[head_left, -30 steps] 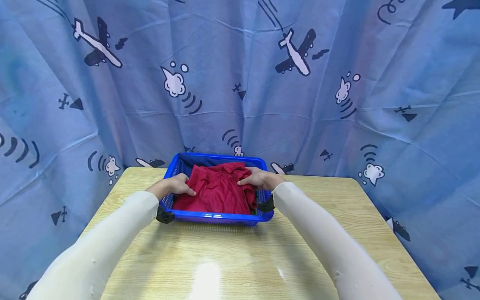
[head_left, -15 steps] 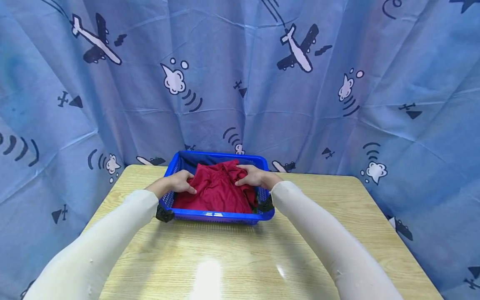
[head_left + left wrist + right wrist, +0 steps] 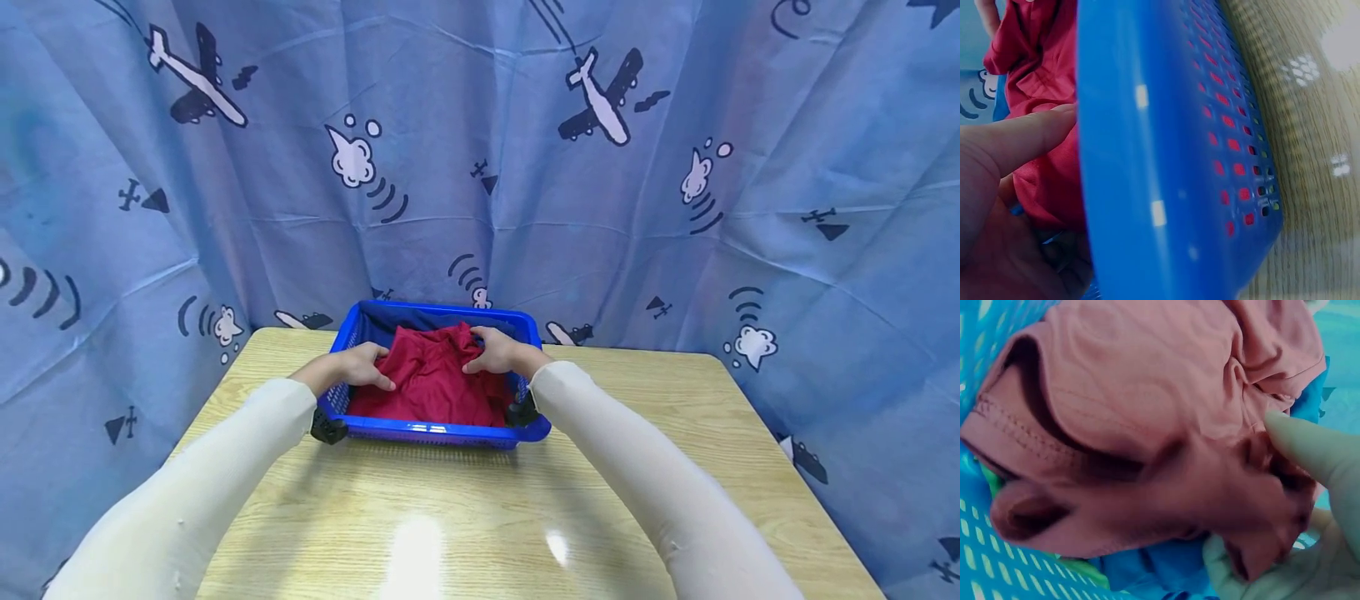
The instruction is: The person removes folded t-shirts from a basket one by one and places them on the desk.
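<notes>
A crumpled red garment (image 3: 433,379) with stitched hems lies in a blue plastic basket (image 3: 442,431); its exact kind cannot be told. At its left side, the left hand (image 3: 360,367) holds the cloth with the thumb on top. In the left wrist view the thumb (image 3: 1029,134) presses the red cloth (image 3: 1054,175), and the fingers go beneath it, partly hidden. On the opposite side the right hand (image 3: 497,350) grips a bunched part. The right wrist view has its thumb (image 3: 1310,447) over the fold of the garment (image 3: 1147,375) and fingers below.
Blue cloth (image 3: 1154,569) and a bit of green cloth (image 3: 1085,572) lie under the red garment. The basket stands near the back edge of a wooden table (image 3: 450,517). Behind the table hangs a blue curtain (image 3: 420,267) with airplane prints.
The right hand has shifted a little to the left, drawing the right part of the red garment inward. The left hand stays nearly in place.
</notes>
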Available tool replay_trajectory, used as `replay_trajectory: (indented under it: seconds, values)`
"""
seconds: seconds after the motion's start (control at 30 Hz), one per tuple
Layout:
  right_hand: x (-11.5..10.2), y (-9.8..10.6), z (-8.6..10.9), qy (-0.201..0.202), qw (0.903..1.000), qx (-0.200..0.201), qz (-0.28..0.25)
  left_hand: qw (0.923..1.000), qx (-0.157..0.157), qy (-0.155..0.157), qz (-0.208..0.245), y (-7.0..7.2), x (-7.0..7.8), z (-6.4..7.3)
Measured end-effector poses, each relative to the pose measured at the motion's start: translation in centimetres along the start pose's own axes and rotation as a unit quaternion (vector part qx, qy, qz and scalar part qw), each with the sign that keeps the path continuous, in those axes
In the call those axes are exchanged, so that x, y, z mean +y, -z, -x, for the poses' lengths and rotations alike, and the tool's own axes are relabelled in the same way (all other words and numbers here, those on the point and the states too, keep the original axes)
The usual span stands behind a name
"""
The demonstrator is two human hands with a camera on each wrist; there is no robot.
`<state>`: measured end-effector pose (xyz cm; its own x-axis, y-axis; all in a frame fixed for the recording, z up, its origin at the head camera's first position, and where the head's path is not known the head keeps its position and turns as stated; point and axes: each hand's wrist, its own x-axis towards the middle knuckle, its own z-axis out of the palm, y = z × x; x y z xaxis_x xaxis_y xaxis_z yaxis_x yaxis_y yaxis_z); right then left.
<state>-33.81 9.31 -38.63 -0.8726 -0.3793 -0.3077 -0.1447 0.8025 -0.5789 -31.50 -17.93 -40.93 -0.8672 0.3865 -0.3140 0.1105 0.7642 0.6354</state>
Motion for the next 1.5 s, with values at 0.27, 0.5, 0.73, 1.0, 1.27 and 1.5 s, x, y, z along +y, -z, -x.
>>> replay_trajectory:
  seconds: [0.27,0.5,0.73,1.0,1.27,1.5]
  values:
    - [1.8,0.0,-0.1,-0.038,0.9949,-0.039,-0.084,0.9997,-0.02,0.016,0.005,-0.8,0.2,0.2]
    - [2.7,0.7,0.2,-0.038,0.9763,-0.068,-0.202,0.9976,-0.015,0.01,0.067,-0.6,-0.2,0.5]
    - [2.1,1.6,1.4,-0.007,0.9798,-0.057,-0.192,0.9885,-0.025,-0.018,0.148,0.1,-0.5,1.7]
    - [2.1,3.5,2.6,0.045,0.9618,-0.089,-0.255,0.9719,-0.056,-0.042,0.225,1.4,-0.6,2.8]
    - [1.2,5.7,4.1,0.059,0.9681,-0.063,-0.235,0.96,-0.072,-0.059,0.264,3.6,0.2,3.9]
    - [-0.1,6.0,4.8,0.084,0.9777,-0.014,-0.192,0.9582,-0.063,-0.06,0.273,4.9,1.0,4.7]
